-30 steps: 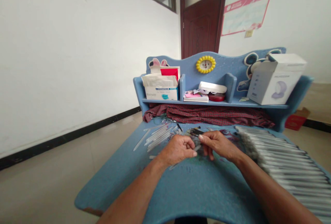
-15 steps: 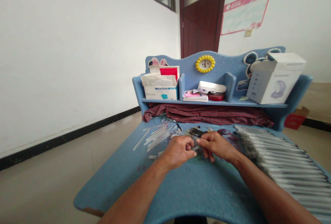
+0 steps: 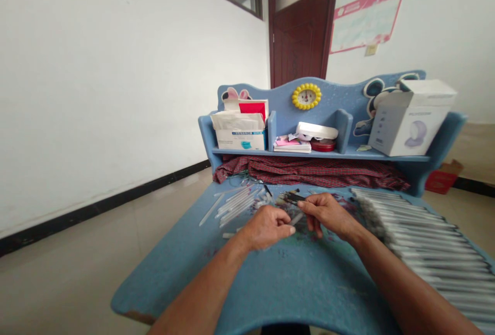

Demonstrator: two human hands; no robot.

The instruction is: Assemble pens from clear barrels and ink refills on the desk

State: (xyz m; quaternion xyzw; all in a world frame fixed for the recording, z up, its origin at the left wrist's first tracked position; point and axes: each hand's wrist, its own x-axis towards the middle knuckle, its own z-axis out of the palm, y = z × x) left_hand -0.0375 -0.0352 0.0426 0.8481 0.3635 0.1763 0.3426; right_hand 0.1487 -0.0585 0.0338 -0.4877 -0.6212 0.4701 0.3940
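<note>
My left hand [image 3: 266,227] is curled into a loose fist over the middle of the blue desk [image 3: 270,288], gripping a thin clear pen barrel [image 3: 296,218] whose end sticks out to the right. My right hand [image 3: 328,213] pinches the other end of that barrel with thumb and fingers. Just behind the hands lies a small heap of dark pen parts [image 3: 289,197]. To the left are several loose clear pen tubes [image 3: 237,201].
A long row of finished grey-white pens [image 3: 421,245] covers the desk's right side. A red checked cloth [image 3: 309,169] lies under the blue shelf [image 3: 320,153], which holds a mask box [image 3: 240,135], booklets, a red tin, a yellow clock [image 3: 307,96] and a white carton [image 3: 410,118].
My hands have drawn slightly apart, so more of the barrel shows between them. The right hand has lifted a little.
</note>
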